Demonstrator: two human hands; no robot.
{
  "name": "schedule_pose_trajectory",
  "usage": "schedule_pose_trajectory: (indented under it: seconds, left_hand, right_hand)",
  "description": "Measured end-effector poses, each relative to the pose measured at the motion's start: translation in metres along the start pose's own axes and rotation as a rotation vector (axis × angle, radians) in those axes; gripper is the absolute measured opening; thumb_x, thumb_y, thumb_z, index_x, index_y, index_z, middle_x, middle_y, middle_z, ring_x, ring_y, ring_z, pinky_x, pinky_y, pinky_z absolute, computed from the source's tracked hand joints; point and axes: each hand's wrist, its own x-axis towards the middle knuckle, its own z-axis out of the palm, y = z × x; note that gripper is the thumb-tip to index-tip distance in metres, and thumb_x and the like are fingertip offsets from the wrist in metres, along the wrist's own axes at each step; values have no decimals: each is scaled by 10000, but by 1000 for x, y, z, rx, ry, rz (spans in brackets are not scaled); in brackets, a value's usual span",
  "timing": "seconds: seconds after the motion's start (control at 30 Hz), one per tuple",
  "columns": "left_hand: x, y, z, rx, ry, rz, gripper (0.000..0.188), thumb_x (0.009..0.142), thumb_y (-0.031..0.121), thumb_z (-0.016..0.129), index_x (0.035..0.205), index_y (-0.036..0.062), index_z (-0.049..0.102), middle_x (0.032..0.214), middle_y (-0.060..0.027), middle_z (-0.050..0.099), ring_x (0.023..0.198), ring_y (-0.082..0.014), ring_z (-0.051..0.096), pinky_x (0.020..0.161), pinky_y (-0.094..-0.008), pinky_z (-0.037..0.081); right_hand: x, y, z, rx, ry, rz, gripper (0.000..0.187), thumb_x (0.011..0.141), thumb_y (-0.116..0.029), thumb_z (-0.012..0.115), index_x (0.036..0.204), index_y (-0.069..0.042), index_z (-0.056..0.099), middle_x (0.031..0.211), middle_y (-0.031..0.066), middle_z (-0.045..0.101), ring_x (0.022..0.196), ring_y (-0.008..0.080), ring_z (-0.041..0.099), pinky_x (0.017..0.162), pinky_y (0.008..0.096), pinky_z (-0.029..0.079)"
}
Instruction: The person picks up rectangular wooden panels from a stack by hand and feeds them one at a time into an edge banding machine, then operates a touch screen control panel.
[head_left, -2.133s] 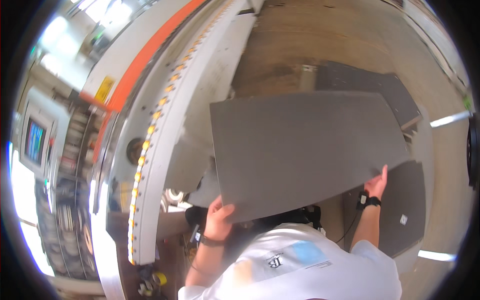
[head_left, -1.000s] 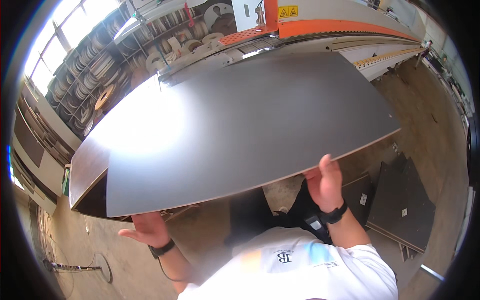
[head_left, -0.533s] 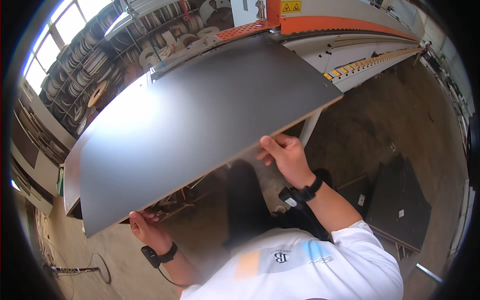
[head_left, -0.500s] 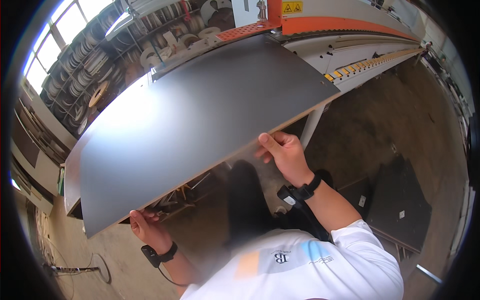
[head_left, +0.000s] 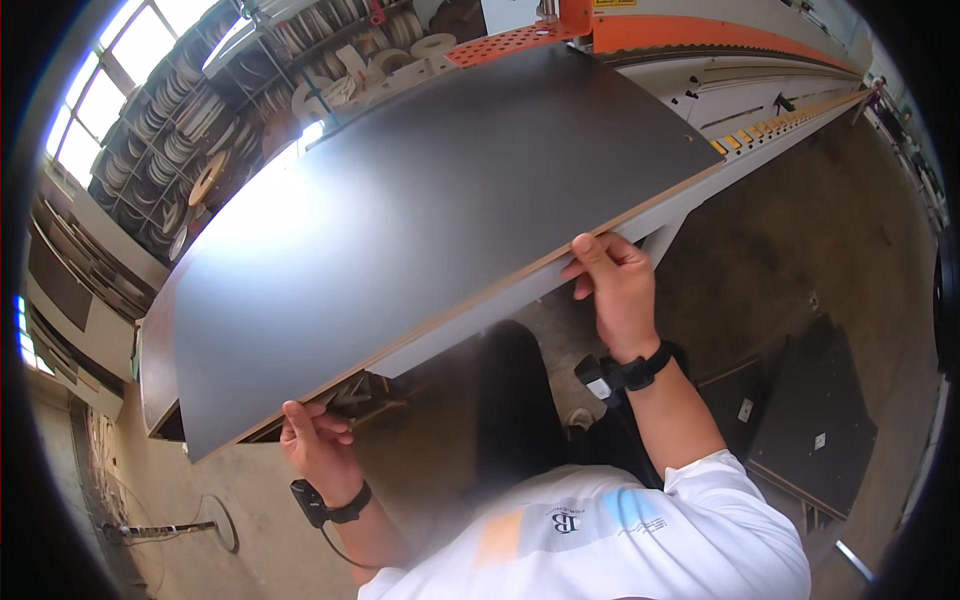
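Observation:
A large dark grey board (head_left: 450,200) with a bare wood-coloured near edge lies flat in front of me, light glaring off its left half. My left hand (head_left: 325,455) pinches that edge near its left end, thumb at the rim and fingers curled below. Farther right along the same edge, my right hand (head_left: 620,290) grips it likewise, thumb on top and fingers partly hidden underneath. The board's far right part rests against a white machine with an orange guard (head_left: 710,30) and a perforated orange plate (head_left: 515,42).
Racks of rolled edging strip (head_left: 165,150) stand at the far left, beside leaning panels (head_left: 65,270). On the floor at right lie dark boards (head_left: 815,420). A row of yellow pieces (head_left: 770,130) runs along the machine's side. A wheel-like ring on a stand (head_left: 225,525) is at lower left.
The board and both hands have shifted right and slightly away from me. More of a pale ledge shows beneath the board's near edge. Both hands keep their hold.

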Motion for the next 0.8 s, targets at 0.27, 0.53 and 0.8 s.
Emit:
schedule_pose_trajectory:
  seconds: [0.27,0.53,0.8]
  left_hand:
    - [-22,13,66,-103,-166,-294,423,1161,413,654,949,51,704,644,-59,690,448,-125,566,437,-250,441]
    - [-38,9,110,-145,-415,-409,381,1174,362,638,1062,11,736,692,-91,686,508,-163,589,464,-278,426]
    - [-106,-75,141,-2,-898,-560,286,1141,294,679,1152,16,747,807,-79,744,654,-150,675,591,-267,524]
  right_hand:
    - [40,-5,-53,-5,190,-84,332,1009,-391,878,885,-101,772,757,14,722,630,63,591,589,226,462]
    - [17,-6,-127,-88,248,-92,452,1042,-446,830,801,-85,703,736,-2,678,656,84,627,598,252,446]
    - [-166,85,-321,-83,775,232,321,1091,-390,757,1102,-71,783,969,18,782,788,95,677,712,259,525]
